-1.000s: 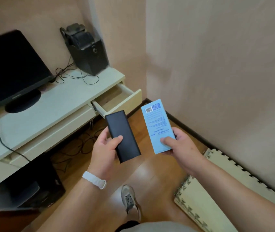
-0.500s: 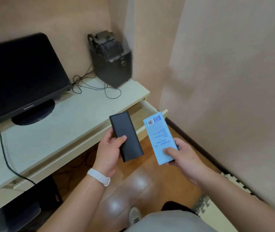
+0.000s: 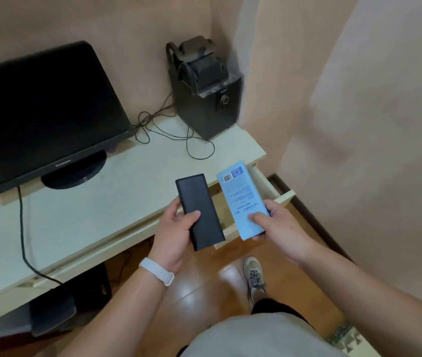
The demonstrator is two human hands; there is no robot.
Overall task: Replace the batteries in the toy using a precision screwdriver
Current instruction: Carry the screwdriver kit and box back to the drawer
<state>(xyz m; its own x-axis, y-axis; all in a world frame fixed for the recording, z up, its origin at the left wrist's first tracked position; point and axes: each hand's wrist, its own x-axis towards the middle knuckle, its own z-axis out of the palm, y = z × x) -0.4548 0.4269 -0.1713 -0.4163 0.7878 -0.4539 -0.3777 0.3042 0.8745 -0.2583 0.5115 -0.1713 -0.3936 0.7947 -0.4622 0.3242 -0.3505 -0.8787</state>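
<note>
We're standing at the desk (image 3: 81, 212), both hands loaded, no toy and no screwdriver visible in view yet.

Left hand (image 3: 176, 238) is wrapping the lower half of a black case (image 3: 199, 211): thumb across the front face, fingers behind, grip pressed shut on it. The case is tilting with its top toward 11 o'clock. It's reading as a rigid, smooth slab, probably the heavier of the two items and likely slick, so we're judging a full wrap around the long edges safer than a fingertip pinch. Can't tell from here whether it's the precision screwdriver kit.

Right hand (image 3: 279, 228) is pinching the bottom of a light blue pack (image 3: 243, 199), thumb on top, fingers underneath, grip closed on it. Barcode and fine print are showing on the upper face, too small to read. It's looking light and thin, stiffish card, possibly the batteries; that's our guess. It'll bend if squeezed mid-span, so holding by the end or edges is fine.

Both items are hovering apart from each other, over the open drawer (image 3: 279, 186) at 3 o'clock of the desk. Monitor (image 3: 40, 112) is sitting at 10 o'clock, speaker (image 3: 204, 99) at 12 o'clock in the corner, cables (image 3: 168, 135) looping between them.

Free desk surface at 9 o'clock of the hands looks like the natural set-down spot.
</note>
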